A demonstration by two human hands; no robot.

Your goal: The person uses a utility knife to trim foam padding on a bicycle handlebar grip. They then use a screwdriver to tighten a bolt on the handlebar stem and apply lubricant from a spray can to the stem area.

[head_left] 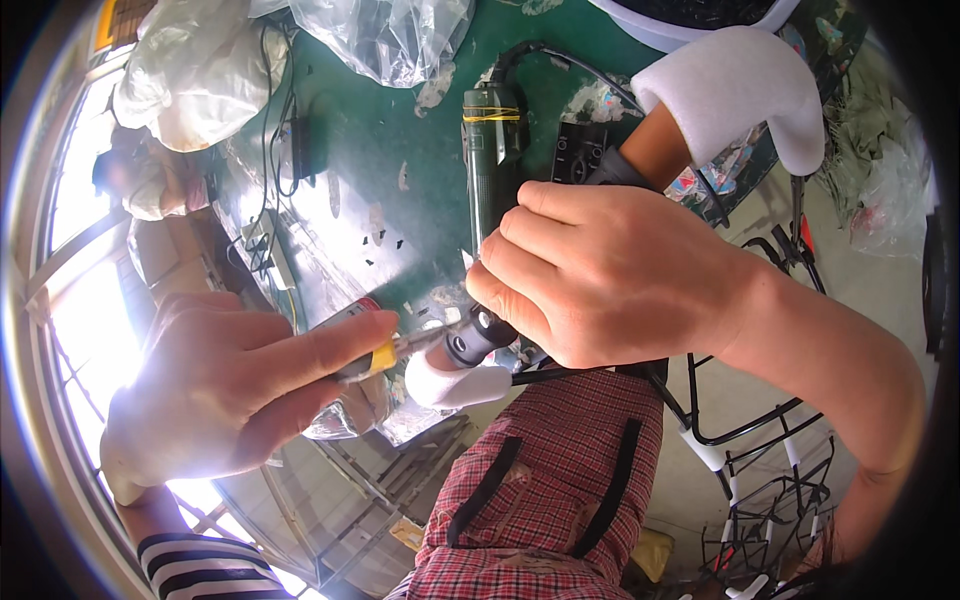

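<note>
Left hand (215, 385) grips a yellow-collared screwdriver (385, 352), tip at the black tool head (470, 340). Right hand (610, 275) clamps that tool at the near worktop (370, 130) edge. Judgement: keep the driver in line with the head, press steadily, hold the tool firm.

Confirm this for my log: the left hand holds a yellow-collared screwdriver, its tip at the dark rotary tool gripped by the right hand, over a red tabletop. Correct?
Not quite. The head view shows the tabletop is green, not red. The rest stands: the left hand holds the yellow-collared screwdriver, its tip at the dark rotary tool gripped by the right hand.
</note>
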